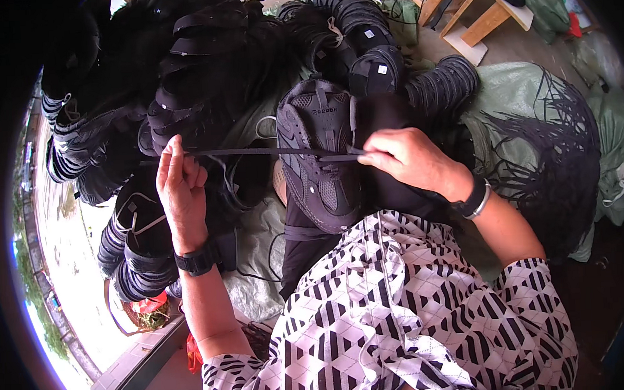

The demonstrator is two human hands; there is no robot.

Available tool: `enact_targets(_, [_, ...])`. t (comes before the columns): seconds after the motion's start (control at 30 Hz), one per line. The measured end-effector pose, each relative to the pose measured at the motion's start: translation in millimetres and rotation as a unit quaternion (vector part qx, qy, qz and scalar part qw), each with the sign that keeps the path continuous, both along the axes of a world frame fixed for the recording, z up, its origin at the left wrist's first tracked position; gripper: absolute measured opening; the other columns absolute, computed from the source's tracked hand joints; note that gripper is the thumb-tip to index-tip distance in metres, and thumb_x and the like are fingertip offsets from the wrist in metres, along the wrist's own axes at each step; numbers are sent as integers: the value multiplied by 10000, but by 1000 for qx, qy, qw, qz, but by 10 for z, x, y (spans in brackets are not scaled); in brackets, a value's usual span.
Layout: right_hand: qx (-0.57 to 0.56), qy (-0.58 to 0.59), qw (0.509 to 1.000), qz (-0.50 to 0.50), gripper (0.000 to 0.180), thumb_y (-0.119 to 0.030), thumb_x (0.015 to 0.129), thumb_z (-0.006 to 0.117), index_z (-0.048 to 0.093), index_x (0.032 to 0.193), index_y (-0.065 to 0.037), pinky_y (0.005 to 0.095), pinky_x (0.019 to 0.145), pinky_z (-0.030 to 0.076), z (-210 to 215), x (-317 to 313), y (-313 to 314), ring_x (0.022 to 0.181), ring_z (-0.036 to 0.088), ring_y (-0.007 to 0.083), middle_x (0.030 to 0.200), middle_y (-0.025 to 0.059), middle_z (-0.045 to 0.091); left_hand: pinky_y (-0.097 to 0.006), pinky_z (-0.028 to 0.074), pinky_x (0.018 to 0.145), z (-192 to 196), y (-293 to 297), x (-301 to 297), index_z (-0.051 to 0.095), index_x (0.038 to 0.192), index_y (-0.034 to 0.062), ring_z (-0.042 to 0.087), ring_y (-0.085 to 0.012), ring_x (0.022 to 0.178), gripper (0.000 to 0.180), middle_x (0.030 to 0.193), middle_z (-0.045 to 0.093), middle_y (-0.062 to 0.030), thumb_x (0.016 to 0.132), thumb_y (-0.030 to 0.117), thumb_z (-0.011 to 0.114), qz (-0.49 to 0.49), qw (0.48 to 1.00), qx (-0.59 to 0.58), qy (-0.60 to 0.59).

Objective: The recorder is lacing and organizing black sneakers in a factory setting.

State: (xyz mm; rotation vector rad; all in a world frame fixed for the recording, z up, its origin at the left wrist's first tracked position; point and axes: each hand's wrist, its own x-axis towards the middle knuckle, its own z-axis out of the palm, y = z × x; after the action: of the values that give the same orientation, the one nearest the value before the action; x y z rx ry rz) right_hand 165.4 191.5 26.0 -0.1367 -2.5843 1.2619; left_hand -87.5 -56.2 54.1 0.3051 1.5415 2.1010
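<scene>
A black shoe upper (332, 184) with mesh panels rests on my lap, its toe pointing toward me. A flat black shoelace (245, 152) is stretched taut from side to side across its tongue and eyelets. My left hand (179, 175) pinches one end of the lace, out to the left of the upper. On the other side, close to the upper's right edge, my right hand (415, 158) grips the lace between thumb and fingers. Both hands are at about the same height above the lap.
Large heaps of black shoe uppers (211, 68) lie ahead and left. Further nested stacks (442, 87) stand beyond my lap. Many loose black laces (537, 146) spread over a pale green sack (507, 81) at right. Wooden stool legs (481, 27) show at the back right.
</scene>
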Motion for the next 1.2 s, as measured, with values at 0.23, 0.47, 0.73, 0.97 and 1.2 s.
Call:
enact_targets(0.23, [-454, -240, 856, -67, 261, -248, 897, 585, 638, 859, 5, 162, 384, 244, -52, 341, 327, 444, 426, 21, 633, 30, 588, -186, 323, 466, -517, -84, 63, 615, 979, 46, 384, -22, 496, 148, 595, 451, 51, 934, 171, 551, 63, 970, -219, 87])
enact_targets(0.47, [-88, -107, 961, -239, 218, -210, 920, 533, 630, 935, -16, 215, 400, 353, -451, 664, 766, 438, 488, 65, 673, 82, 638, -201, 433, 657, -638, -48, 355, 559, 1124, 15, 519, -64, 658, 213, 843, 651, -45, 965, 111, 455, -42, 915, -325, 233])
enact_targets(0.73, [-179, -24, 976, -126, 91, -27, 874, 571, 623, 947, -9, 224, 555, 474, 38, 12, 92, 589, 584, 90, 694, 50, 626, -236, 467, 780, -247, 415, 963, 450, 1205, 7, 617, -111, 837, 254, 997, 661, -103, 968, 97, 455, -102, 976, -136, 134])
enact_targets(0.97, [63, 1, 994, -95, 81, -135, 799, 655, 627, 797, -60, 354, 601, 505, -174, -48, -39, 691, 637, 296, 750, 106, 648, -203, 428, 574, -395, 310, 994, 543, 1015, 31, 524, -63, 616, 170, 796, 615, -25, 980, 176, 461, -154, 973, -173, -2])
enact_targets(1.2, [58, 0, 992, -112, 80, -140, 798, 656, 621, 794, -68, 359, 597, 504, -194, -132, -47, 695, 640, 293, 749, 106, 649, -205, 370, 520, -311, 416, 1020, 620, 736, 11, 447, -37, 555, 297, 635, 537, 12, 943, 215, 555, -198, 918, -293, 179])
